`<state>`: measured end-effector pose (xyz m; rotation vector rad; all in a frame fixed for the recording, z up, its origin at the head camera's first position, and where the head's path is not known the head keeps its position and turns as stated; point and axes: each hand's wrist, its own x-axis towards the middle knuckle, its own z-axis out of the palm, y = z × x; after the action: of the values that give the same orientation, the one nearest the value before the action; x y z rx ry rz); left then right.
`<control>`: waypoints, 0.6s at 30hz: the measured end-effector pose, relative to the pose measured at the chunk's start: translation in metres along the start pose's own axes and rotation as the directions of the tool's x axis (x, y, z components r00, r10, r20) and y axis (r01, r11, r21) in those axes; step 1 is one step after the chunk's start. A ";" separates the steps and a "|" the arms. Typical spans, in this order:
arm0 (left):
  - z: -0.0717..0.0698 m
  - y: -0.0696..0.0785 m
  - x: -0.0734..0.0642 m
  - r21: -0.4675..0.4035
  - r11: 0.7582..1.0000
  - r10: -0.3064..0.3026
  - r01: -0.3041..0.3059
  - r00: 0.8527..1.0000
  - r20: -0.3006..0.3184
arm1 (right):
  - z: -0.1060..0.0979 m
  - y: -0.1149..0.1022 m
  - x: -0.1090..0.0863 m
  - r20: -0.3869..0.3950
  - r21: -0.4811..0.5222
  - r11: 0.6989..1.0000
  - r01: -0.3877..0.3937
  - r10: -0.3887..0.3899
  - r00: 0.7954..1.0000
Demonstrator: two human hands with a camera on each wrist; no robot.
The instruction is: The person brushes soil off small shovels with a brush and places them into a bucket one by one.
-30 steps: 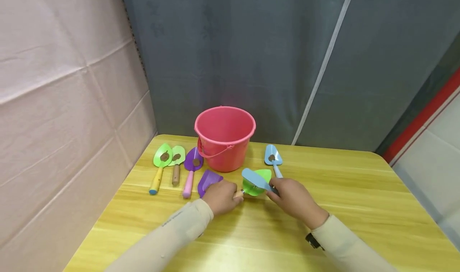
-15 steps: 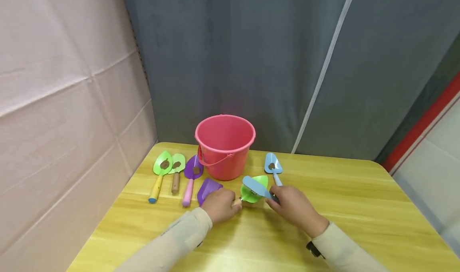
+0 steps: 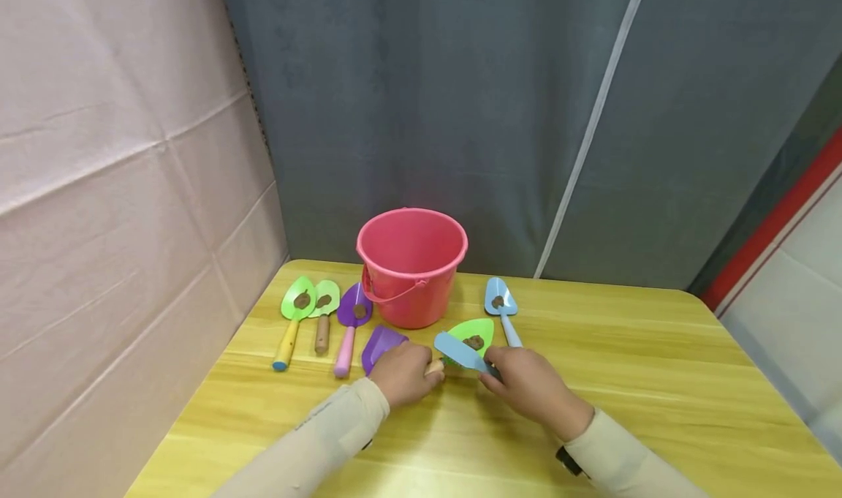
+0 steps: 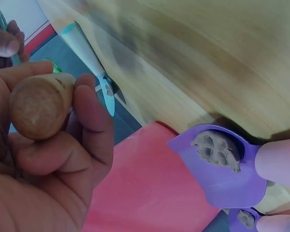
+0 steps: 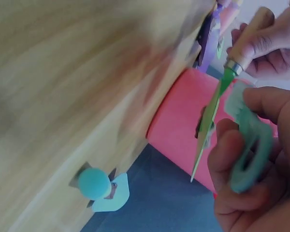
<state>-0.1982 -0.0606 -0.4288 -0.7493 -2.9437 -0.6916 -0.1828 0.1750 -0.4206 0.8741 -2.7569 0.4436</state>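
My left hand (image 3: 406, 373) grips the wooden handle (image 4: 41, 104) of a green trowel (image 3: 483, 330), whose blade points right and bears a brown clump. In the right wrist view the trowel blade (image 5: 210, 123) appears edge-on above the table. My right hand (image 3: 531, 388) holds a light blue brush (image 3: 460, 350) with a flat back, overlapping the near part of the trowel blade in the head view. The brush's loop-shaped handle (image 5: 261, 154) shows between my fingers in the right wrist view. Beside my left hand lies a purple trowel (image 3: 381, 344), its handle hidden under the hand.
A pink bucket (image 3: 412, 282) stands behind the hands. On the left lie a green trowel with yellow handle (image 3: 297, 298), a pale green one (image 3: 327, 293) and a purple one (image 3: 351, 304). A blue trowel (image 3: 501, 293) lies at the right. All bear brown clumps.
The brush in my right hand has shifted left and slightly nearer, so the clump on the held green trowel now shows. My left hand keeps its hold, nearly still.
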 end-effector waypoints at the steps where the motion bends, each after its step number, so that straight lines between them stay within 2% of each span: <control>1: 0.000 0.000 0.000 -0.001 1.000 -0.001 0.001 1.000 0.001 | 0.001 -0.001 0.000 0.004 0.000 1.000 0.001 -0.001 1.000; 11: 0.001 0.001 -0.003 0.006 1.000 0.015 -0.015 1.000 -0.009 | 0.007 0.006 -0.003 0.024 0.006 0.996 -0.086 0.086 0.996; 18: 0.000 0.006 -0.004 0.009 1.000 -0.001 0.001 1.000 0.013 | 0.011 0.012 -0.003 0.021 0.022 0.996 -0.087 0.087 0.996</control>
<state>-0.1920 -0.0580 -0.4265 -0.7550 -2.9573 -0.6762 -0.1887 0.1815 -0.4343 0.7695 -2.8218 0.4855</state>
